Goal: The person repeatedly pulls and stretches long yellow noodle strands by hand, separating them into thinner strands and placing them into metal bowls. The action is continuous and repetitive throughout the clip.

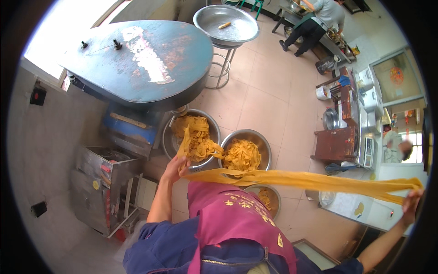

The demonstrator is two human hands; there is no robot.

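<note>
A long, flat yellow noodle strip [296, 179] stretches sideways in front of my maroon apron. My left hand [175, 168] is closed round its left end, and from there a piece rises into the left steel bowl. Far out at the right, my right hand [412, 203] grips the other end, where the strip folds over in a loop. Yellow strips [197, 139] lie heaped in the left bowl [217, 129], just beyond my left hand. A second steel bowl [268, 148] beside it holds another heap [241, 155]. Part of this bowl is hidden behind the stretched strip.
A machine with a worn blue-green cover [105, 64] stands at the far left. Behind it a steel basin [200, 23] sits on a stool. A third bowl [275, 198] is partly behind my apron. Counters and a scale [368, 150] line the right; another person [319, 23] works at the back.
</note>
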